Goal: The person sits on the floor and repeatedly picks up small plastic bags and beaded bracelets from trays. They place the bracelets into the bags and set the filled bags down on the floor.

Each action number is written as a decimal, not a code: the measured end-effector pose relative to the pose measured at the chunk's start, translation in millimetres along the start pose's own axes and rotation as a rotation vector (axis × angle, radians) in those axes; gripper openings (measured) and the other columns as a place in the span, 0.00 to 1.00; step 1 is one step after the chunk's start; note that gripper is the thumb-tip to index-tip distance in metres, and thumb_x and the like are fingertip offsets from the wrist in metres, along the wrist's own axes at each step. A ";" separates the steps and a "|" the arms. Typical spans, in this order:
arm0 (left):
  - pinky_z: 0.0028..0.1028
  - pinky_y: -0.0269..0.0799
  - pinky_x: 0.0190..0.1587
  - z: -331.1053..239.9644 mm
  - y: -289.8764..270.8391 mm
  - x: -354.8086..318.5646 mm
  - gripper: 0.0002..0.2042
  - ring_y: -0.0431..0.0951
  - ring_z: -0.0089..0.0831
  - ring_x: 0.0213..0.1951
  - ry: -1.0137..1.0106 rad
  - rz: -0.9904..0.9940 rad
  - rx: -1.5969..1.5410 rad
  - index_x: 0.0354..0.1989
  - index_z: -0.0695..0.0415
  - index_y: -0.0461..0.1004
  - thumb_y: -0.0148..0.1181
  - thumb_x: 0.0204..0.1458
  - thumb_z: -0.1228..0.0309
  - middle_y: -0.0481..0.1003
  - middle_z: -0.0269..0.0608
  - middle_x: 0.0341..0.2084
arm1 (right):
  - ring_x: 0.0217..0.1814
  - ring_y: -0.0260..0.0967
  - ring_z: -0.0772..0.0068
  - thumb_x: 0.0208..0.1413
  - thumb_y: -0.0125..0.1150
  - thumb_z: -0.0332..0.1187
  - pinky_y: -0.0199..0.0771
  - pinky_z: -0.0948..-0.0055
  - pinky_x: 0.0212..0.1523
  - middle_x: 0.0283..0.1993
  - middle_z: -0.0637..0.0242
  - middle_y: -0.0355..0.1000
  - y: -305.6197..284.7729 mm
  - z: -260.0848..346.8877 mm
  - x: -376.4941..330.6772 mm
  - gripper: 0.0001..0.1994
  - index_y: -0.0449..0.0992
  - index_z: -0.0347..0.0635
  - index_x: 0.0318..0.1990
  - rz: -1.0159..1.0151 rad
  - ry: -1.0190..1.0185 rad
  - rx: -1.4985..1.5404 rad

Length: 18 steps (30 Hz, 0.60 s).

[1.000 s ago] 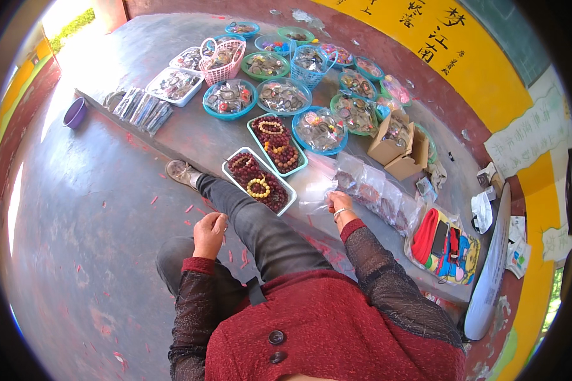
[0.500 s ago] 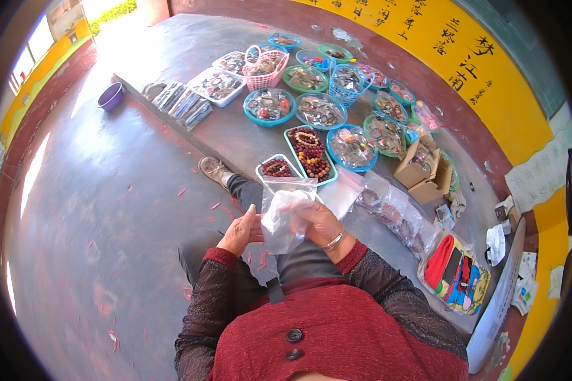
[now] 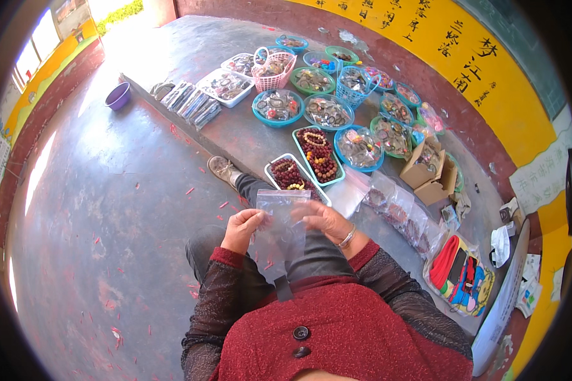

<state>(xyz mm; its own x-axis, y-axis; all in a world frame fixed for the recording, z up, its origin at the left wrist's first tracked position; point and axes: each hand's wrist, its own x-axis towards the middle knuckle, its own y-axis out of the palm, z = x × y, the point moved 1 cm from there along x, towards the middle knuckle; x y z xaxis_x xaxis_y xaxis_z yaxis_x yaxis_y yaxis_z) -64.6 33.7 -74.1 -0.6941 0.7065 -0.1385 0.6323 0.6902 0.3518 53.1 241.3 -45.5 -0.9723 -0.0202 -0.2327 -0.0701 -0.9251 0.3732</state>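
A clear zip-top plastic bag (image 3: 285, 198) hangs upright in front of my lap, see-through enough that my trouser leg shows behind it. Its left edge is pinched between the thumb and fingers of my left hand (image 3: 240, 230). On the other side my right hand (image 3: 330, 223) reaches to the bag's upper right edge. Its fingertips are blurred, so I cannot tell whether they grip the plastic. Just beyond the bag, a white-rimmed tray (image 3: 321, 195) holds dark red bead bracelets. A second tray (image 3: 329, 183) of dark and yellow bead bracelets sits beside it.
Several baskets, including a blue basket (image 3: 278, 122) and a pink basket (image 3: 274, 82), hold packaged small goods farther off. Open cardboard boxes (image 3: 435, 190), bagged bracelets (image 3: 403, 213) and a colourful bag (image 3: 473, 305) lie to the right. A purple basin (image 3: 117, 98) stands far left.
The white patch seen in the bag earlier is gone, and the bag now looks clear. My right hand has moved from across the bag to its right edge. The view has shifted slightly.
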 end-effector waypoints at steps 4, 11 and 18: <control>0.20 0.68 0.39 -7.3 0.5 -6.6 0.07 0.73 0.19 0.33 0.008 0.171 0.131 0.33 0.62 0.76 0.55 0.52 0.73 0.76 0.33 0.31 | 0.55 0.61 0.73 0.50 0.63 0.33 0.62 0.74 0.55 0.55 0.63 0.63 -12.9 12.7 3.8 0.29 0.59 0.38 0.59 -0.022 -0.129 -0.100; 0.25 0.64 0.48 -7.8 2.6 -9.0 0.05 0.70 0.25 0.43 0.062 0.388 0.019 0.30 0.64 0.75 0.56 0.48 0.76 0.72 0.42 0.46 | 0.49 0.64 0.78 0.53 0.59 0.37 0.63 0.77 0.50 0.47 0.64 0.69 11.1 17.2 6.6 0.22 0.67 0.37 0.53 0.101 0.029 -0.308; 0.24 0.66 0.46 -16.1 7.0 -10.4 0.05 0.71 0.23 0.42 0.069 0.304 0.068 0.31 0.65 0.74 0.55 0.50 0.76 0.73 0.39 0.43 | 0.37 0.69 0.80 0.53 0.59 0.32 0.67 0.81 0.43 0.33 0.68 0.74 5.0 9.8 6.1 0.11 0.76 0.33 0.39 0.132 0.091 -0.155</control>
<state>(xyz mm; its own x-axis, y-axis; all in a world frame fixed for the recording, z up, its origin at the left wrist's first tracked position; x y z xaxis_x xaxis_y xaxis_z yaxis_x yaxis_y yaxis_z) -58.5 28.7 -55.3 -0.4902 0.8712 0.0275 0.8343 0.4598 0.3041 44.7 240.3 -36.3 -0.9463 -0.1726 -0.2733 0.0984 -0.9592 0.2651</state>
